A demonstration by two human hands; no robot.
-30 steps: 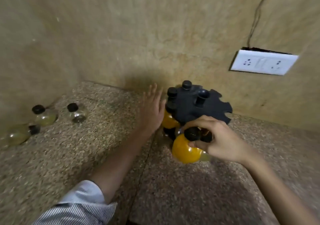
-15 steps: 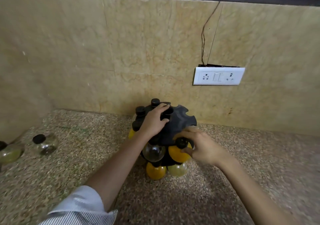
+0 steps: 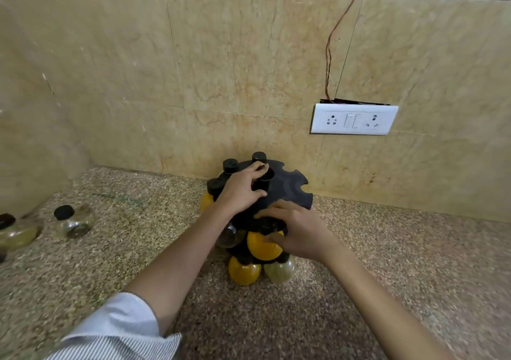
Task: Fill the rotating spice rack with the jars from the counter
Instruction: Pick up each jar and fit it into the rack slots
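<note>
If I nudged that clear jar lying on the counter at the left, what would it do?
The clear jar looks round-bellied and tilted, so it would probably roll. It seems nearly empty, so likely light. If it is glass, it could chip on the stone counter.

I note the rack point(image 3: 284, 191) as matt black plastic. Jars point(image 3: 72, 222) look clear and glossy, glass or plastic I cannot tell, with matt black caps point(image 3: 64, 211). Counter point(image 3: 387, 263) is speckled granite, wall point(image 3: 221, 69) polished beige marble. Sleeve point(image 3: 119, 329) is striped cloth.
</note>
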